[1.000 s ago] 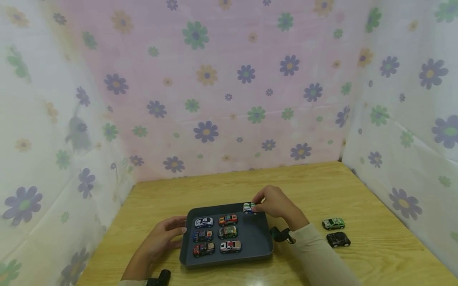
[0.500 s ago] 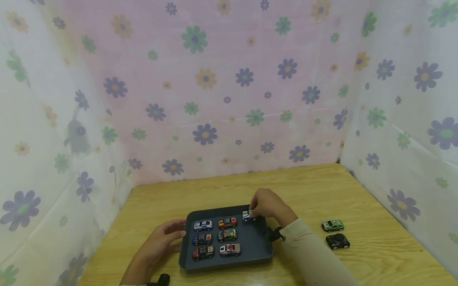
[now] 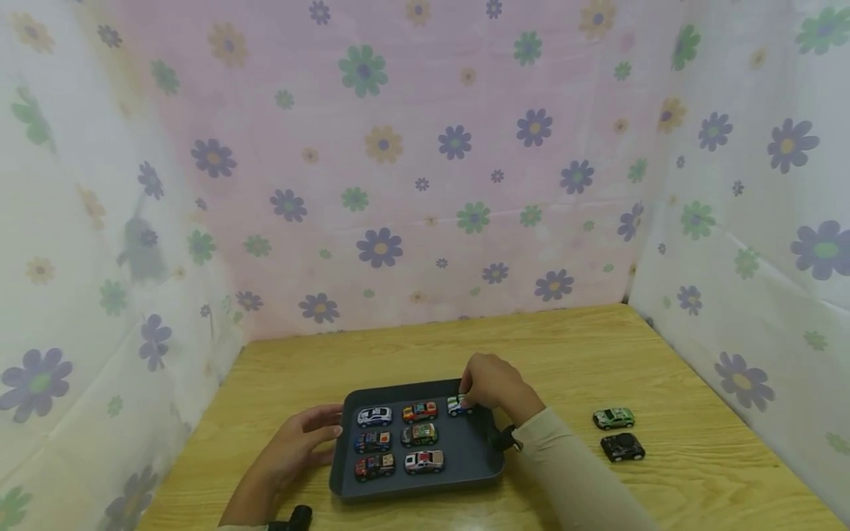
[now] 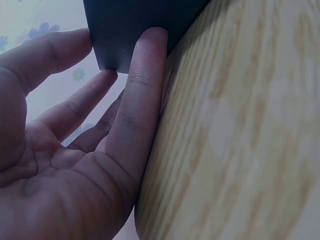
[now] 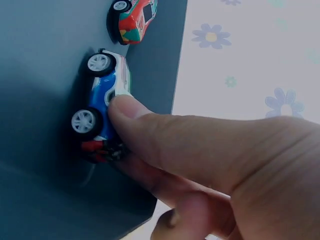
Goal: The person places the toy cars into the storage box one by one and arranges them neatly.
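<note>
My right hand (image 3: 494,380) pinches a white, blue and green toy car (image 5: 102,95) at the back right of the dark grey tray (image 3: 465,472). In the right wrist view the thumb lies on the car's side, and its wheels are at the tray floor. Left of it, two columns of toy cars stand in the tray, among them a red one (image 3: 420,411), a white and purple one (image 3: 375,417) and a white and red one (image 3: 424,462). My left hand (image 3: 299,442) touches the tray's left wall with extended fingertips (image 4: 150,42).
On the wooden table (image 3: 690,383), right of the tray, sit a green toy car (image 3: 614,418) and a black toy car (image 3: 623,446). Flower-patterned cloth (image 3: 425,147) encloses the table at the back and both sides.
My right hand has lowered the white, blue and green car from the tray's back rim to its floor, moving slightly toward me and left. The left hand stays at the tray's side.
</note>
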Tool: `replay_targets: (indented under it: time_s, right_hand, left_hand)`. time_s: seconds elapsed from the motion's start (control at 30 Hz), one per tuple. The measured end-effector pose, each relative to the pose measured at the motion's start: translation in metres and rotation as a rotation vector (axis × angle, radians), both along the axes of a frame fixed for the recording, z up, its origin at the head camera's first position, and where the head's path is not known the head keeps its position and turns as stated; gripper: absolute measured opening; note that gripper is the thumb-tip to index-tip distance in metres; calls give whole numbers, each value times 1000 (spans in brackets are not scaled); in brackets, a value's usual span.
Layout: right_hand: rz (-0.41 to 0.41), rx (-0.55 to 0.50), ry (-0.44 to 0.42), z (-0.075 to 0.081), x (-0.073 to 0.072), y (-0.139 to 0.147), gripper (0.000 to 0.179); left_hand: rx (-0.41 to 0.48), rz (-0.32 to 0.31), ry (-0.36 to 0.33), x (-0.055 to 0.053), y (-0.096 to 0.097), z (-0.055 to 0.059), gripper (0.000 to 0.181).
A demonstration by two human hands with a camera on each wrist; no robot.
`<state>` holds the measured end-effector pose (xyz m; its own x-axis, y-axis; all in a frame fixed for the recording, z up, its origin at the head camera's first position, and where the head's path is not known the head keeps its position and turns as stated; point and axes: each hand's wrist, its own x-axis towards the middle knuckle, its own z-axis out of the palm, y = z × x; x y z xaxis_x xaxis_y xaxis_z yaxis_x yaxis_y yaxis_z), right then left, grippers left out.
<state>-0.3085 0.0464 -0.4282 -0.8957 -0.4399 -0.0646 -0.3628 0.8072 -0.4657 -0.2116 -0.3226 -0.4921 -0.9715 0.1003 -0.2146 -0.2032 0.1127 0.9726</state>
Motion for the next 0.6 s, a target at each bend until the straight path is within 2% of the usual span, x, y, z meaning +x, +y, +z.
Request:
replay_targets:
  time_s: [0.43, 0.6]
  right_hand:
    - [-16, 2, 31, -8, 0, -2, 14]
    - [-16, -33, 27, -5, -2, 6, 18]
  left_hand:
    - [-8, 3, 1, 0, -1, -2, 61]
    - [-24, 4, -5, -2, 1, -2, 60]
